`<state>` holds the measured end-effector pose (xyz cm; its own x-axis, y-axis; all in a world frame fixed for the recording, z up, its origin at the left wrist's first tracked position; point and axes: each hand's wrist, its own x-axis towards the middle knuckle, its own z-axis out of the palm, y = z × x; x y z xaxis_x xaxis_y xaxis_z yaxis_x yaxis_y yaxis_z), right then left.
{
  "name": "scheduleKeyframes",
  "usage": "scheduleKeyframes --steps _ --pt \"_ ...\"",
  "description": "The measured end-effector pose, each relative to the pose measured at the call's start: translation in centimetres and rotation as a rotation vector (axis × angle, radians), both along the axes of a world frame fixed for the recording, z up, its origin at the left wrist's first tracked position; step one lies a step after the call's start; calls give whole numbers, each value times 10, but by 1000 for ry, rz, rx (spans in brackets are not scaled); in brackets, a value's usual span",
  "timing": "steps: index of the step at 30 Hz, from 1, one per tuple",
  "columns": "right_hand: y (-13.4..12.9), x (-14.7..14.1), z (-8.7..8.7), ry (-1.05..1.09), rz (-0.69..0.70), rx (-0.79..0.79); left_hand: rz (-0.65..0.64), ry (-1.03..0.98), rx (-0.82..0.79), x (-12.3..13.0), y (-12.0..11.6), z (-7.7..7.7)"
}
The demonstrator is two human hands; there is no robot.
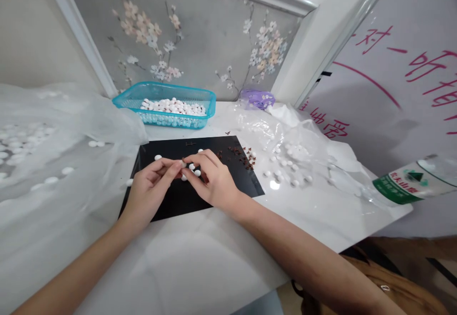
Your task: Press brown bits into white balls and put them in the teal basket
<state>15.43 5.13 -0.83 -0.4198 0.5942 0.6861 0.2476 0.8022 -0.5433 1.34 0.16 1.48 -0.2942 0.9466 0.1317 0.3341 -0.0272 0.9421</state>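
Observation:
My left hand pinches a small white round piece between thumb and fingertips, over a black mat. My right hand meets it there, its thumb and index finger closed at the same piece. A tiny brown bit shows at the right index fingertip, partly hidden by the fingers. Under and beside the hands lie several loose white round pieces. To the right, a scatter of small brown pronged pieces lies across the mat's edge.
A blue plastic basket full of white pieces stands behind the mat. Plastic bags with more white pieces lie at left and right. A purple packet sits at the back. A labelled plastic bottle lies at far right.

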Motion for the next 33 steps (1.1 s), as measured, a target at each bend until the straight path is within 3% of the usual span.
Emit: scheduleKeyframes --steps 8,13,17,22,27,33 --pt "1 1 4 -121 37 11 -16 79 2 0 1 -1" --pt "5 4 8 -186 -11 1 -48 117 -3 -6 5 -4" --pt "25 15 10 -213 -241 -78 -5 388 67 -16 8 -8" --pt "48 28 8 -467 -570 -203 -20 811 181 -25 11 -11" --pt "49 30 5 -619 -648 -281 -26 964 170 -26 13 -12" --pt "52 30 -2 -545 -624 -296 -37 957 110 -30 13 -15"
